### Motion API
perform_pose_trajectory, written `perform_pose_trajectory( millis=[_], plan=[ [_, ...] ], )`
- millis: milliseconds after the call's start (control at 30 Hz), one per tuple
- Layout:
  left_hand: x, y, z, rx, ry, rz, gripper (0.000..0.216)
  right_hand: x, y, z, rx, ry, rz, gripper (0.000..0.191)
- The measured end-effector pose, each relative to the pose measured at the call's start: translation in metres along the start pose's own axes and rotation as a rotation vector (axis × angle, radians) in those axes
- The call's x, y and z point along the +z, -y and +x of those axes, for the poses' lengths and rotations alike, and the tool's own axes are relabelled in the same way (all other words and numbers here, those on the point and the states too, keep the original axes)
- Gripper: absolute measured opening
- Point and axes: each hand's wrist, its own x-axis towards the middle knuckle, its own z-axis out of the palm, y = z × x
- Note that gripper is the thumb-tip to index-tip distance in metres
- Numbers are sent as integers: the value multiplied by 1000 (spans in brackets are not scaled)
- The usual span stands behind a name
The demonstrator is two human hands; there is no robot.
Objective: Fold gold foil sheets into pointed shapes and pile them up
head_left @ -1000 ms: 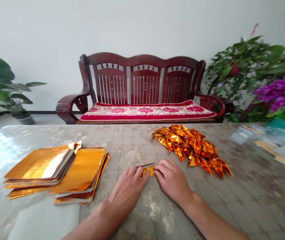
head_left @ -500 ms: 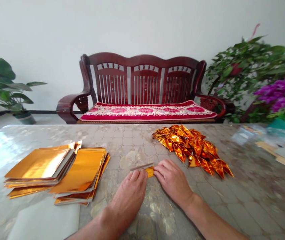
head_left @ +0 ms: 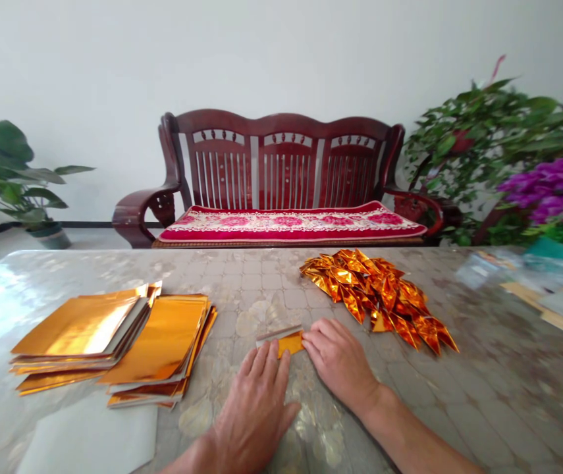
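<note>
A small folded sheet of gold foil paper [head_left: 291,343] lies on the table in front of me, with a pale strip of its other side showing along the far edge. My left hand [head_left: 256,395] is open, its fingers stretched out and the fingertips resting on the paper's near left part. At the paper's right end, my right hand [head_left: 339,359] is closed, fingers pinching the edge. Just beyond that hand sits a heap of folded gold foil pieces [head_left: 380,289] with pointed ends.
Two stacks of flat gold foil sheets [head_left: 162,336] lie on the left. A pale sheet [head_left: 88,431] is nearer me. Plastic bags [head_left: 488,266] and boards [head_left: 552,313] lie at the right. Behind the table [head_left: 241,276] stands a wooden bench [head_left: 288,171] between plants.
My left hand has gone from gripping the paper to lying flat with fingers extended, slightly nearer me. More of the gold face shows now. My right hand stays at the right end.
</note>
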Motion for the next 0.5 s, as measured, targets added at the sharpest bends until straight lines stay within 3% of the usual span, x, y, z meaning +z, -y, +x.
perform_pose_trajectory(
  millis=[233, 500],
  plan=[
    [5, 4, 1, 8, -67, -24, 65, -4, 5, 0, -18, -27, 36, 15],
    [6, 5, 6, 4, -91, -19, 61, -4, 27, -6, -223, 21, 146, 31]
  ],
)
